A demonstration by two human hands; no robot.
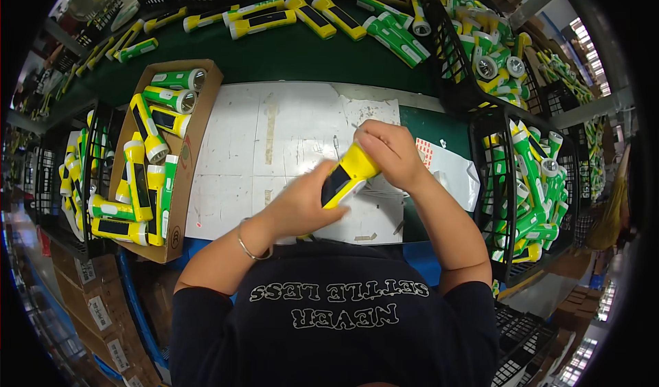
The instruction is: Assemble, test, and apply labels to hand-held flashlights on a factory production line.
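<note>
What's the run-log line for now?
left grip: yellow flashlight | right grip: its wide end | cardboard box: flashlights

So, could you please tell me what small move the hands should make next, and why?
Perhaps gently twist the flared end of the yellow flashlight with the right hand: that hand is closed over this end, while the left hand wraps the body by the dark panel and could brace it. What the right hand covers is hidden, though.
</note>
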